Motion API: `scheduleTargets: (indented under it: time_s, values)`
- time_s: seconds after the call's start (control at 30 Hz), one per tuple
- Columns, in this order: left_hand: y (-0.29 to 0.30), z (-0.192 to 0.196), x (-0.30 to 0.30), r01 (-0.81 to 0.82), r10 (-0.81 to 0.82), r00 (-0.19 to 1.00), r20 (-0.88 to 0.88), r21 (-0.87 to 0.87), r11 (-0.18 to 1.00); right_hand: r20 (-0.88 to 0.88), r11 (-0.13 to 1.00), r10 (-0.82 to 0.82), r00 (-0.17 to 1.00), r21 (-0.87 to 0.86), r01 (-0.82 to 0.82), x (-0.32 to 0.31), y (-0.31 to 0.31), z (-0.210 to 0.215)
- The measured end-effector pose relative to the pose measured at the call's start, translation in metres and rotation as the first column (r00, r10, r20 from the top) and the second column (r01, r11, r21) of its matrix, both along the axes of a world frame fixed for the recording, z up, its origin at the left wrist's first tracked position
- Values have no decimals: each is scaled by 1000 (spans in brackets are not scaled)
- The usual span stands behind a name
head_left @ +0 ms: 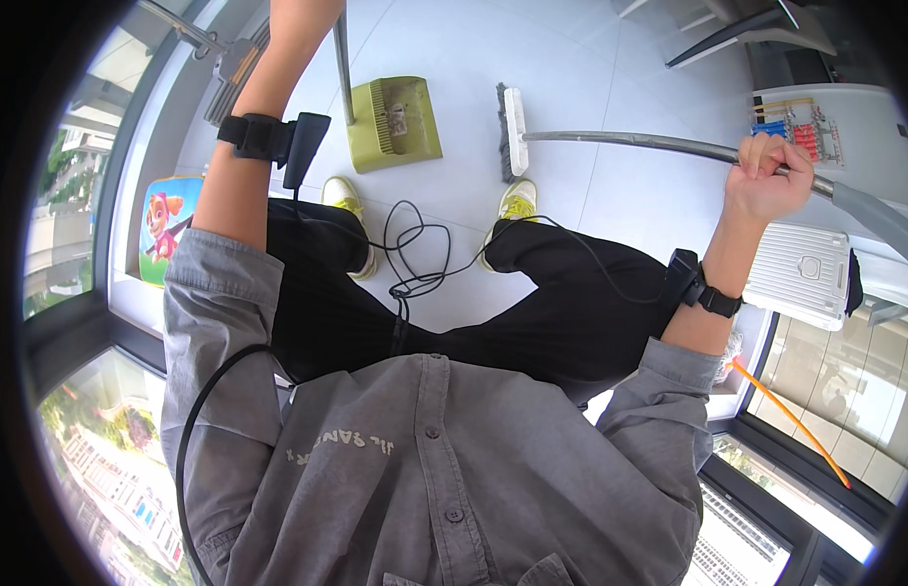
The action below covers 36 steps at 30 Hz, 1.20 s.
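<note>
My right hand (761, 176) is clenched round the light, stiff broom handle (649, 144) near its upper end; my left hand is out of frame.

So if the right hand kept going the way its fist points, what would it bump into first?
The right hand grips the broom handle, knuckles toward the white cabinet. Going on, it would likely meet that cabinet and its colourful parts tray first, though depth is hard to judge.

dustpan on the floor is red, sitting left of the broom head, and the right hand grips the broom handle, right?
Not quite: the head view shows the dustpan is green, not red. The rest holds: it sits on the floor left of the broom head, and the right hand grips the broom handle.
</note>
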<state>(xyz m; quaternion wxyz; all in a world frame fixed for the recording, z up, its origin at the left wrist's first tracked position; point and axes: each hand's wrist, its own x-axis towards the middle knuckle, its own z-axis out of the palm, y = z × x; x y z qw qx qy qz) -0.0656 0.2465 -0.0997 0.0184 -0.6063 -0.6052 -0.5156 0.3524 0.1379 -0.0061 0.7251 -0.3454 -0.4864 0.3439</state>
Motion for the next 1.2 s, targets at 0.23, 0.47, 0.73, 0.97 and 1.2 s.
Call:
scheduleTargets:
  time_s: [0.23,0.47,0.73,0.97,1.2]
  values:
    - [1,1,1,1,-1,1000,-5,-1,1000,-10,990,-38,999,134,39,-7,-19,52]
    - [-1,1,0,25,-25,1000,18,27,999,-51,957,-80,995,275,91,10,-41,104]
    - [3,-1,-1,4,-4,1000,7,15,1000,468,799,161,869,454,-394,43,-79,131]
    - [-4,3,2,3,0,999,40,-57,998,-16,887,-298,954,364,283,-1,-69,107]
    - [-10,7,12,34,-33,998,52,-14,999,-32,877,-426,904,229,422,30,-50,63]
